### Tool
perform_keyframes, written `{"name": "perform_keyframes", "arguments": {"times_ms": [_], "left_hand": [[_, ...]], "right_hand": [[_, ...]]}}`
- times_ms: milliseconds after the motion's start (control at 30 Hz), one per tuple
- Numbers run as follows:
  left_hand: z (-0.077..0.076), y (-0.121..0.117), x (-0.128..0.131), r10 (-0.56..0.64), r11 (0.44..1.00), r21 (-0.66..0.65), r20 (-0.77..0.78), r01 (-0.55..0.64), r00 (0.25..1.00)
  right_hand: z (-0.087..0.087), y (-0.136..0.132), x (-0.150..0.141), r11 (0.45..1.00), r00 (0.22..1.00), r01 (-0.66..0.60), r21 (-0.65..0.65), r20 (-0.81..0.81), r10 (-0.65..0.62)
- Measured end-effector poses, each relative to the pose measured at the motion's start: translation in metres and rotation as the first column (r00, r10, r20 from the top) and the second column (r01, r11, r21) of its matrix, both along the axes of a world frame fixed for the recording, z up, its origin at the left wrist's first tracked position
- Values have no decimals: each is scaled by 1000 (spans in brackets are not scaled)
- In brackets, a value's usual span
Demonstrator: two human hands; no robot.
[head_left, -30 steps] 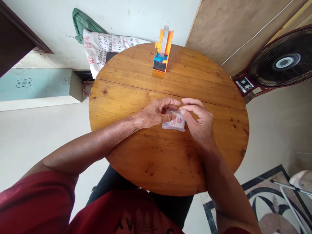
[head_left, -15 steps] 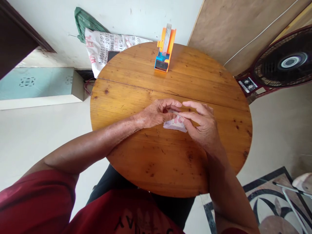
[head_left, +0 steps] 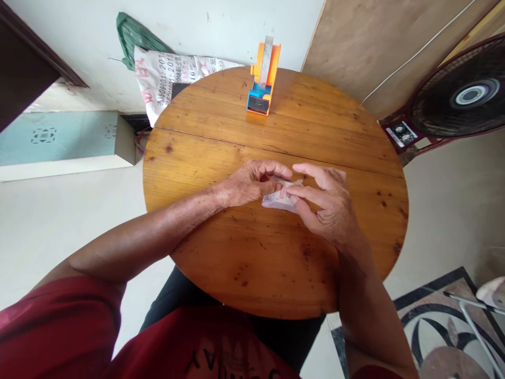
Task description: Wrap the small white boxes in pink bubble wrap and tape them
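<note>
A small packet (head_left: pixel 278 199) with a pale, translucent plastic wrap and red print lies on the round wooden table in front of me. My left hand (head_left: pixel 254 183) grips it from the left, thumb on its top and fingers curled behind the far side. At its right side, the thumb and middle fingertips of my right hand (head_left: pixel 329 202) are close together on the wrap, with the index finger raised and bent above. A loose flap of wrap sticks up between the hands. The packet's far edge is partly hidden by fingers.
An orange and blue tape dispenser (head_left: pixel 263 79) with a roll of tape stands near the far edge of the wooden table (head_left: pixel 252 263). Beyond the table are a printed white sack (head_left: pixel 155 84), a green bag (head_left: pixel 138 39) and, at right, a large fan (head_left: pixel 465 95).
My right hand's thumb and middle finger have shifted slightly on the packet, baring more of its red print and a flap of wrap. My left hand stays on it.
</note>
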State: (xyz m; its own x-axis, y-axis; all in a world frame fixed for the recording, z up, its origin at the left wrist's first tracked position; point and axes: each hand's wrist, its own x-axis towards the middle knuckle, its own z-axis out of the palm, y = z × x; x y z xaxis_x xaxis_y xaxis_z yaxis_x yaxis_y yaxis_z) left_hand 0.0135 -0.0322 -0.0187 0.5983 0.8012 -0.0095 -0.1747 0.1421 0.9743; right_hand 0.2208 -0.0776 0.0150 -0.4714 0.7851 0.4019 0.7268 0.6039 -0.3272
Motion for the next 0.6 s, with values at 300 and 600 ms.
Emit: {"name": "perform_keyframes", "arguments": {"times_ms": [300, 600], "left_hand": [[3, 1, -1, -21, 999, -31, -68, 19, 997], [2, 1, 0, -9, 1000, -14, -45, 8, 999]], "right_hand": [[12, 2, 10, 992, 986, 37, -117, -156, -55], [-1, 8, 17, 930, 998, 31, -365, 64, -8]]}}
